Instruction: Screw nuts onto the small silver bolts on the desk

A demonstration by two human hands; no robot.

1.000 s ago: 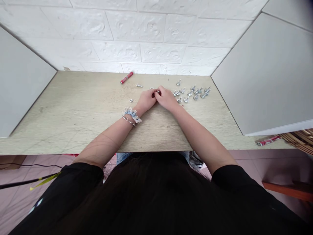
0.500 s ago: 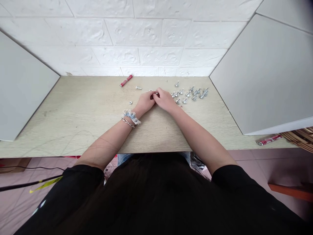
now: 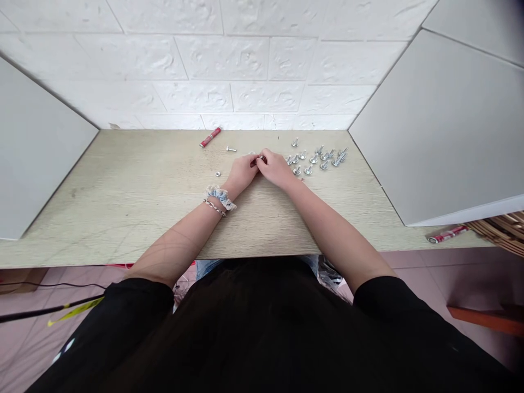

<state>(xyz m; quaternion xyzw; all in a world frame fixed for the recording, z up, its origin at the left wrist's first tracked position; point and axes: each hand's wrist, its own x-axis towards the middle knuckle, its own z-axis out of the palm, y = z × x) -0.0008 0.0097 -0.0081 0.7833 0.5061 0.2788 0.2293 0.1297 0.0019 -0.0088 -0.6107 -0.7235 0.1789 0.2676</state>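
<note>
My left hand (image 3: 242, 170) and my right hand (image 3: 274, 166) meet over the table, fingertips pinched together. Between them a bit of a small shiny metal fastener (image 3: 262, 158) shows; the fingers cover most of it, so its exact kind is unclear. Left of my left hand lies a loose nut (image 3: 218, 174). A single bolt (image 3: 231, 149) rests on its side farther back. Just beyond my fingertips another small metal piece (image 3: 252, 153) is partly hidden. To the right of my right hand stand several bolts (image 3: 313, 159) with washers or nuts on them, heads down.
A red tube-shaped item (image 3: 210, 137) lies near the white brick-patterned wall (image 3: 208, 57). Grey-white panels (image 3: 458, 125) border the wooden table (image 3: 135, 207) on both sides. At the right front are another red tube (image 3: 447, 234) and a wicker basket edge (image 3: 501, 232).
The view has tilted very slightly. Both hands stay together in nearly the same place, with only small finger movement; the bolts and nut on the table have not moved.
</note>
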